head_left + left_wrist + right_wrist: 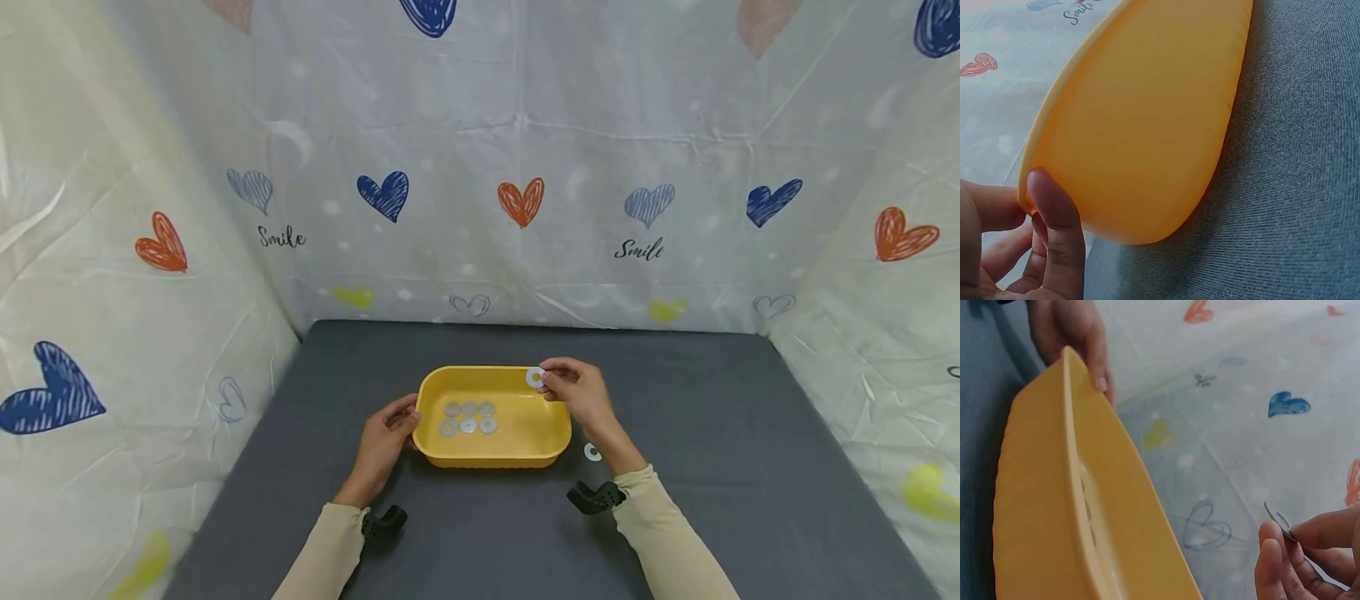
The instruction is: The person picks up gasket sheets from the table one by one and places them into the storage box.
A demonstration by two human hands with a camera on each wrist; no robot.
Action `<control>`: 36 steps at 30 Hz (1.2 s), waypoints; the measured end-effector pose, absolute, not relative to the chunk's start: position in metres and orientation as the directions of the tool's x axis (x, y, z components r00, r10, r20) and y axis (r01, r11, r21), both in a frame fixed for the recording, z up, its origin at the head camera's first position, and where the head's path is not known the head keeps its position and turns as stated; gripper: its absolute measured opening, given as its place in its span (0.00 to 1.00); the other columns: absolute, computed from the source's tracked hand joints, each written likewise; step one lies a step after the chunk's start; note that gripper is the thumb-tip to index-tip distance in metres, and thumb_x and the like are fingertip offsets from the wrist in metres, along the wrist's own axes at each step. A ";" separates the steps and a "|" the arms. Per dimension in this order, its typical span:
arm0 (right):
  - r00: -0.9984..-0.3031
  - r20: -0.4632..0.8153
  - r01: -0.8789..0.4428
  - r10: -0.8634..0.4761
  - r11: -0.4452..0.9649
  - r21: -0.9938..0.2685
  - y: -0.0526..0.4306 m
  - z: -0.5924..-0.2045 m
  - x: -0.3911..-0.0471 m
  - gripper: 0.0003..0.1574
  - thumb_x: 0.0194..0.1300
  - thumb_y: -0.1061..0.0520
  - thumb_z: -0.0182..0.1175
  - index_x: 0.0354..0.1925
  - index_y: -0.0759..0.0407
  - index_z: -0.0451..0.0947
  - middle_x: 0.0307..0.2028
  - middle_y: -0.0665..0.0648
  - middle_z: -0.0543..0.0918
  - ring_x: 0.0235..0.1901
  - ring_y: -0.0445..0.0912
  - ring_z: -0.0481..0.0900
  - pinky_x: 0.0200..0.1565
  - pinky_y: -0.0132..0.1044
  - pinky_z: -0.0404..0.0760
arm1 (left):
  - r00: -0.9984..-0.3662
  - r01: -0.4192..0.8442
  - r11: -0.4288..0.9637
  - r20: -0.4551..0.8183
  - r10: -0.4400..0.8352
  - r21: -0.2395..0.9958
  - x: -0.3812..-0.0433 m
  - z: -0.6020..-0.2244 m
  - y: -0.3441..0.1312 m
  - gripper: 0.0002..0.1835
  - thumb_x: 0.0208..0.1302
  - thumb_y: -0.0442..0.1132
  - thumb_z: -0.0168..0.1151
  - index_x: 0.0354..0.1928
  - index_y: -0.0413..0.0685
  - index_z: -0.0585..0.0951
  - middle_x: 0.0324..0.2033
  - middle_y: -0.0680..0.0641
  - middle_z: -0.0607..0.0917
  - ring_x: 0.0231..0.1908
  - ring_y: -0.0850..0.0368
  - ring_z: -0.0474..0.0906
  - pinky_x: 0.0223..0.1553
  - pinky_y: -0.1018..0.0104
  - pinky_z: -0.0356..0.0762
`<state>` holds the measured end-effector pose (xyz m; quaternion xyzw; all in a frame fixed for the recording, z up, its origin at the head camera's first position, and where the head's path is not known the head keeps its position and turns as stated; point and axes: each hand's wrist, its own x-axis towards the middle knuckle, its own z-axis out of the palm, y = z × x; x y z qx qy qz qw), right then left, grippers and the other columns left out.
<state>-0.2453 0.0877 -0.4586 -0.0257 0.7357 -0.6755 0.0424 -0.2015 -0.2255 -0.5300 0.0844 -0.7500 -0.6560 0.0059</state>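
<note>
A yellow tray [517, 457] stands on the dark table, with several flat metal washers [468, 426] in two rows on the left part of its floor. My left hand [386, 443] grips the tray's left end; in the left wrist view the thumb [1060, 206] presses the outer wall just under the rim. My right hand [577, 390] pinches one washer [535, 377] between thumb and fingers, above the tray's far right corner. The right wrist view shows that washer [1280, 522] nearly edge-on. Another washer [592, 452] lies on the table right of the tray, partly behind the right wrist.
The dark grey table [697, 400] reaches back to a white curtain [577, 275] printed with hearts, which also hangs along both sides. A black wrist strap [384, 522] is on the left wrist and another black strap [596, 497] on the right.
</note>
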 end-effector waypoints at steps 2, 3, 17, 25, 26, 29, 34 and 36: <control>-0.993 -0.042 0.034 -0.111 0.069 -0.997 0.083 -0.453 -0.244 0.13 0.67 0.64 0.61 0.50 0.65 0.81 0.41 0.64 0.83 0.36 0.50 0.87 0.44 0.44 0.86 | -0.984 -0.134 0.124 -0.117 -0.134 0.983 -0.201 -0.523 -0.224 0.22 0.72 0.38 0.58 0.66 0.47 0.73 0.50 0.41 0.75 0.38 0.54 0.78 0.31 0.66 0.81; -0.992 -0.044 0.037 -0.121 0.062 -0.997 0.081 -0.453 -0.244 0.13 0.67 0.64 0.61 0.50 0.66 0.81 0.41 0.63 0.83 0.35 0.50 0.87 0.45 0.46 0.85 | -0.983 -0.140 0.122 -0.123 -0.135 0.983 -0.201 -0.523 -0.224 0.22 0.72 0.38 0.58 0.66 0.47 0.73 0.50 0.42 0.75 0.38 0.53 0.78 0.31 0.65 0.81; -0.959 -0.075 0.073 -0.271 0.020 -0.997 0.058 -0.478 -0.252 0.12 0.65 0.69 0.61 0.47 0.72 0.81 0.38 0.64 0.85 0.30 0.46 0.87 0.40 0.43 0.87 | -0.983 -0.116 0.118 -0.097 -0.153 0.986 -0.205 -0.527 -0.224 0.21 0.71 0.36 0.57 0.64 0.45 0.74 0.48 0.43 0.75 0.35 0.57 0.78 0.29 0.67 0.80; -0.944 -0.131 0.119 -0.303 0.058 -0.991 0.042 -0.483 -0.252 0.12 0.65 0.70 0.59 0.46 0.73 0.81 0.37 0.64 0.84 0.30 0.47 0.88 0.41 0.45 0.86 | -0.983 -0.120 0.126 -0.100 -0.155 0.985 -0.204 -0.525 -0.223 0.21 0.71 0.36 0.57 0.64 0.45 0.74 0.47 0.44 0.75 0.34 0.58 0.78 0.29 0.67 0.80; -0.942 -0.136 0.121 -0.306 0.065 -0.990 0.041 -0.484 -0.252 0.12 0.65 0.70 0.59 0.46 0.73 0.81 0.37 0.64 0.84 0.30 0.47 0.88 0.41 0.45 0.86 | -0.983 -0.121 0.128 -0.101 -0.155 0.984 -0.204 -0.525 -0.223 0.21 0.71 0.36 0.57 0.64 0.46 0.74 0.47 0.43 0.75 0.34 0.58 0.78 0.29 0.67 0.80; -0.939 -0.156 0.139 -0.306 0.077 -0.987 0.036 -0.484 -0.252 0.12 0.64 0.70 0.60 0.46 0.72 0.81 0.37 0.64 0.85 0.29 0.46 0.87 0.41 0.47 0.86 | -0.982 -0.124 0.129 -0.103 -0.158 0.984 -0.205 -0.526 -0.222 0.21 0.71 0.36 0.58 0.64 0.46 0.74 0.48 0.42 0.75 0.34 0.58 0.78 0.29 0.67 0.80; -0.928 -0.176 0.152 -0.328 0.099 -0.984 0.030 -0.485 -0.253 0.12 0.63 0.70 0.60 0.46 0.72 0.82 0.37 0.63 0.86 0.28 0.45 0.87 0.42 0.47 0.86 | -0.981 -0.129 0.136 -0.107 -0.160 0.982 -0.205 -0.527 -0.221 0.21 0.71 0.36 0.57 0.65 0.46 0.74 0.50 0.41 0.76 0.35 0.56 0.79 0.30 0.67 0.81; -0.919 -0.187 0.157 -0.347 0.112 -0.981 0.027 -0.485 -0.253 0.13 0.64 0.70 0.60 0.47 0.72 0.82 0.37 0.63 0.85 0.29 0.46 0.87 0.43 0.49 0.85 | -0.981 -0.129 0.137 -0.106 -0.160 0.982 -0.205 -0.527 -0.221 0.21 0.71 0.36 0.57 0.64 0.47 0.74 0.50 0.40 0.76 0.36 0.55 0.79 0.29 0.67 0.80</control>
